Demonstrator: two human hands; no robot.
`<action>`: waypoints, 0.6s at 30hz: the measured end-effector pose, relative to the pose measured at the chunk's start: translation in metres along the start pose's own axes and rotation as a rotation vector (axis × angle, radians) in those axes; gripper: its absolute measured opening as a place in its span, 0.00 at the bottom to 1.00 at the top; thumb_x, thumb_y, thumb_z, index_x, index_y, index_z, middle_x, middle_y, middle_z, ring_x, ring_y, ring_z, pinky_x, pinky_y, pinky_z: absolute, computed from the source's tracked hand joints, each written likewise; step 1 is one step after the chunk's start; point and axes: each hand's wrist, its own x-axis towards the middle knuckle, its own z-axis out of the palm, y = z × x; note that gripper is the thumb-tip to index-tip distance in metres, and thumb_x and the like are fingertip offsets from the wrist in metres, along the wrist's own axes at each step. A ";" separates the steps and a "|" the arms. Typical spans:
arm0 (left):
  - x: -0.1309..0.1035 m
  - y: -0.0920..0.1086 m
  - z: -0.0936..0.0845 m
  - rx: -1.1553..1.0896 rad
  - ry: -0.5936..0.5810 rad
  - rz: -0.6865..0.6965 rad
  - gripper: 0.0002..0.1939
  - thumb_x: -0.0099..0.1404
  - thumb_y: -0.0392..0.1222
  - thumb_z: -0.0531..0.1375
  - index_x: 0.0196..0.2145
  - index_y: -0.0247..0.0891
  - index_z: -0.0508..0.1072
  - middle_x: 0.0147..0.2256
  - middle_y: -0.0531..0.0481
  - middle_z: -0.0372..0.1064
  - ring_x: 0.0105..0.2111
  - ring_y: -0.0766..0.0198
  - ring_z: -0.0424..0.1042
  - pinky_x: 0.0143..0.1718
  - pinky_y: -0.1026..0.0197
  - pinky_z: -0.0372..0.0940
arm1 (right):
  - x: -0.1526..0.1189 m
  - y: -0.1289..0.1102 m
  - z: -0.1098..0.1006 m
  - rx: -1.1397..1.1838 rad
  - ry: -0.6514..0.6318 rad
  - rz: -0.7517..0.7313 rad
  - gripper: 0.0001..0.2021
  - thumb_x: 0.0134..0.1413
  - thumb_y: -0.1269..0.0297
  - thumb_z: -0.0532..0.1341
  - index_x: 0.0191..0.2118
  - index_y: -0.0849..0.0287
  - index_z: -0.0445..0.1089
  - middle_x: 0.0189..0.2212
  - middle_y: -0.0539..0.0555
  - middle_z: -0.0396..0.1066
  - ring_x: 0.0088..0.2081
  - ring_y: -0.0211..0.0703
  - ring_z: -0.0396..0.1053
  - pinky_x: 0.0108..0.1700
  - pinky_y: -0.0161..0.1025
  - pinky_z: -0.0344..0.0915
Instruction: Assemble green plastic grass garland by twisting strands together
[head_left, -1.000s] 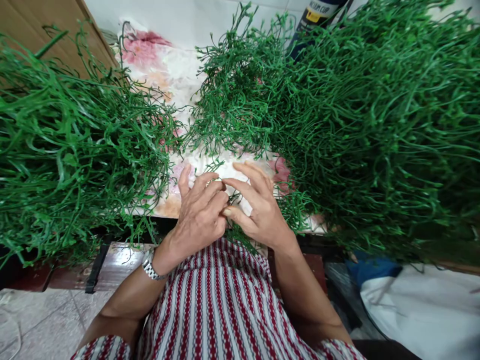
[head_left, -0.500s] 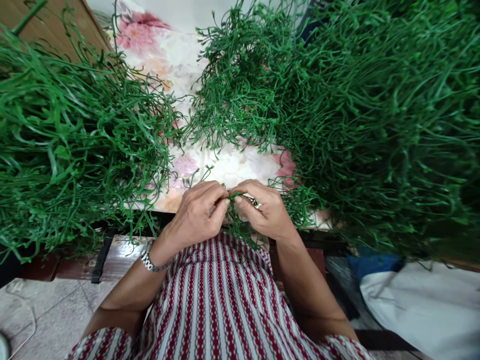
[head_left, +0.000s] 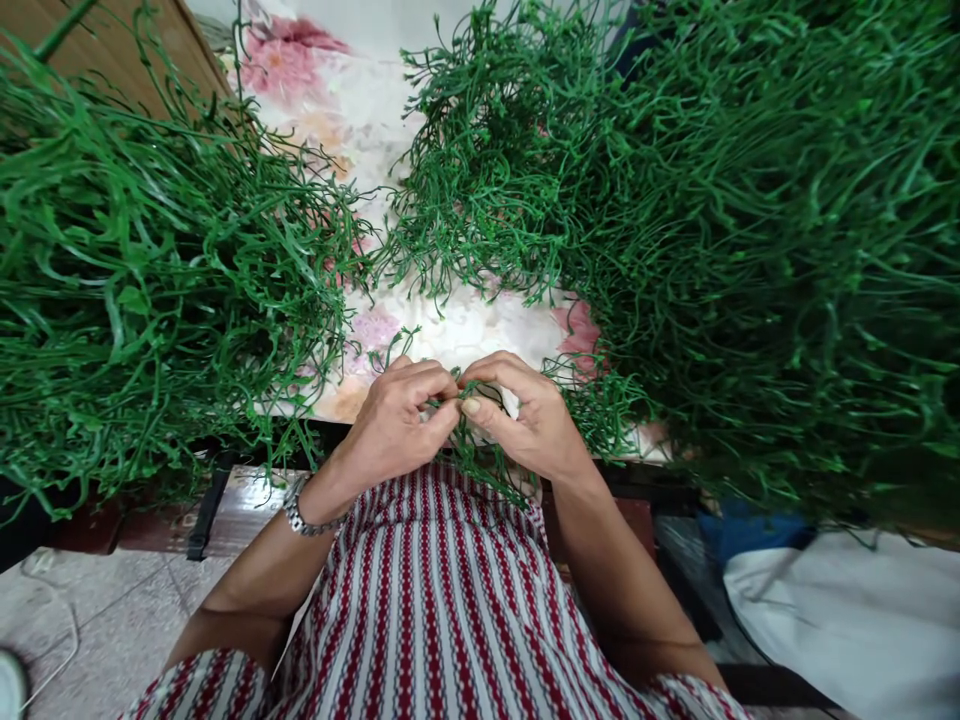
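A thin green plastic sprig (head_left: 459, 395) sits pinched between two bare hands, just over the near edge of the flowered cloth (head_left: 457, 330). The left hand (head_left: 394, 420) has its fingers curled together, thumb and forefinger clamped on the sprig; the right hand (head_left: 525, 415) meets it fingertip to fingertip, its thumb and curled fingers closed on the same piece. More green strands (head_left: 487, 470) trail down from the grip, below the cloth's edge, onto the person's red-and-white striped garment (head_left: 442, 610). A metal watch (head_left: 300, 510) circles the left wrist.

To the left of the cloth, a large heap of green strands (head_left: 142, 290) spills over its border. To the right, a bigger heap (head_left: 750, 250) covers that side of the cloth and reaches across its far end. Behind the left heap stands a brown board (head_left: 127, 50). Below the right heap, beyond the cloth, lie a blue fabric (head_left: 750, 525) and a white fabric (head_left: 847, 620).
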 end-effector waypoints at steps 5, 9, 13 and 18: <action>-0.003 0.005 -0.001 0.073 -0.019 -0.006 0.07 0.56 0.31 0.54 0.22 0.36 0.64 0.20 0.57 0.62 0.23 0.70 0.60 0.32 0.63 0.55 | -0.001 -0.002 0.000 -0.172 0.056 -0.126 0.04 0.54 0.67 0.57 0.34 0.59 0.68 0.31 0.53 0.69 0.37 0.40 0.66 0.42 0.41 0.61; -0.005 0.007 -0.002 0.124 0.002 -0.034 0.05 0.56 0.31 0.54 0.30 0.36 0.69 0.24 0.55 0.67 0.25 0.69 0.63 0.32 0.63 0.57 | -0.003 -0.003 -0.001 -0.359 0.121 -0.239 0.04 0.54 0.68 0.57 0.33 0.61 0.67 0.29 0.54 0.68 0.34 0.41 0.63 0.40 0.42 0.60; -0.006 0.004 -0.001 0.080 -0.006 0.012 0.07 0.57 0.32 0.55 0.32 0.37 0.72 0.26 0.55 0.70 0.26 0.69 0.66 0.34 0.61 0.56 | -0.006 0.000 -0.001 -0.371 0.066 -0.229 0.04 0.56 0.69 0.54 0.33 0.61 0.65 0.28 0.54 0.65 0.32 0.40 0.62 0.36 0.39 0.60; -0.006 0.002 -0.002 0.036 -0.029 0.046 0.06 0.58 0.32 0.55 0.29 0.36 0.72 0.23 0.56 0.67 0.24 0.70 0.63 0.33 0.61 0.55 | -0.009 0.000 -0.003 -0.167 -0.045 -0.090 0.04 0.58 0.68 0.54 0.35 0.62 0.64 0.26 0.50 0.64 0.28 0.33 0.61 0.31 0.32 0.58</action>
